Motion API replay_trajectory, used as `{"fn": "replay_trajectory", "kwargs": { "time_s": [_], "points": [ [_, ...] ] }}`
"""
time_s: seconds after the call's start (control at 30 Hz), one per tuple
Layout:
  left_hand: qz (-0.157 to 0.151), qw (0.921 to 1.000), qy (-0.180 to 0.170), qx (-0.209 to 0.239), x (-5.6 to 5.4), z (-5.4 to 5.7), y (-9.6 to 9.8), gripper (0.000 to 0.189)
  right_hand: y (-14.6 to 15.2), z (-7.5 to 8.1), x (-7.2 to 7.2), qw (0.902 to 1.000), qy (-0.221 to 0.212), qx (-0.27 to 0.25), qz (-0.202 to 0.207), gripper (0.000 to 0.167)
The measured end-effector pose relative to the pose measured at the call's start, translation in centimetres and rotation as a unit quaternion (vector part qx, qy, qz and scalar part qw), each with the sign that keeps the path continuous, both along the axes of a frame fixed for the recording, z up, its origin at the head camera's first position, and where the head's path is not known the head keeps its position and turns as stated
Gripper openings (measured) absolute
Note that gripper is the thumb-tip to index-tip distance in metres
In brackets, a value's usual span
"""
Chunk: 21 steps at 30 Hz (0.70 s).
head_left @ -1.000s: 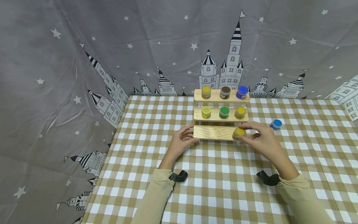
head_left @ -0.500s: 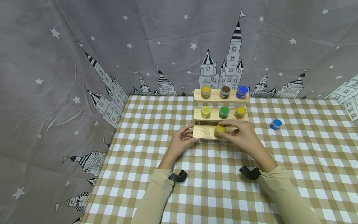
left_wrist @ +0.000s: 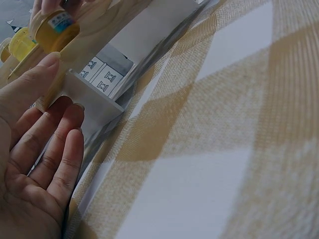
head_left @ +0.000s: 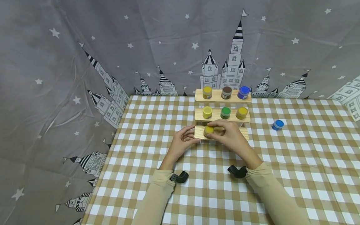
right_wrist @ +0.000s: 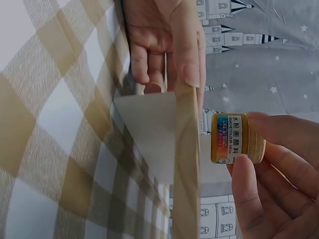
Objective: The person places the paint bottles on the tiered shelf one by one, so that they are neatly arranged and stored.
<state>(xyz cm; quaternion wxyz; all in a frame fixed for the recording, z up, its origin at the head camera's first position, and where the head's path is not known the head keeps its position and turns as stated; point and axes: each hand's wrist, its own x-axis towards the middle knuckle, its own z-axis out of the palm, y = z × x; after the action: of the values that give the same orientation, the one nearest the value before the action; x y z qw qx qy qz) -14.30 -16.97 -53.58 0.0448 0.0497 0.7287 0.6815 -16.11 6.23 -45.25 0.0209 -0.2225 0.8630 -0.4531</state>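
Observation:
My right hand (head_left: 231, 134) pinches a paint jar with a dark yellow lid (head_left: 208, 130) between thumb and fingers. It is over the left end of the lowest tier of a wooden three-tier stand (head_left: 199, 132). In the right wrist view a narrow gap shows between the labelled jar (right_wrist: 228, 139) and the board (right_wrist: 186, 149). My left hand (head_left: 183, 141) holds that tier's left end, thumb at the top edge and fingers below, against the white side support (left_wrist: 92, 97). The held jar (left_wrist: 54, 32) stands near the left thumb in the left wrist view.
On the middle tier are a yellow jar (head_left: 207, 112), a green one (head_left: 225, 112) and a dark yellow one (head_left: 242, 113). The top tier bears dark yellow (head_left: 207, 92), brown (head_left: 226, 92) and blue (head_left: 243, 92) jars. A light blue jar (head_left: 277, 125) lies right on the checked cloth (head_left: 298, 150).
My right hand has carried the dark yellow jar leftward along the lowest tier, from its right end past the middle to the left end. The left hand has stayed in place.

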Motion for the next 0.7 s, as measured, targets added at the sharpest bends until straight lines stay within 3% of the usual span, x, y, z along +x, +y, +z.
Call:
{"fn": "replay_trajectory", "kwargs": {
  "time_s": [0.43, 0.7],
  "points": [
    [-0.004, 1.0000, 0.004, 0.000, -0.07, -0.03, 0.04, 0.068, -0.93, -0.54, -0.18, 0.9999, 0.008, 0.003, 0.008, 0.036],
    [-0.003, 1.0000, 0.006, 0.001, -0.11, -0.19, -0.01, 0.067, -0.44, -0.73, 0.06, 0.9999, 0.012, 0.001, -0.011, 0.038]
  ]
}}
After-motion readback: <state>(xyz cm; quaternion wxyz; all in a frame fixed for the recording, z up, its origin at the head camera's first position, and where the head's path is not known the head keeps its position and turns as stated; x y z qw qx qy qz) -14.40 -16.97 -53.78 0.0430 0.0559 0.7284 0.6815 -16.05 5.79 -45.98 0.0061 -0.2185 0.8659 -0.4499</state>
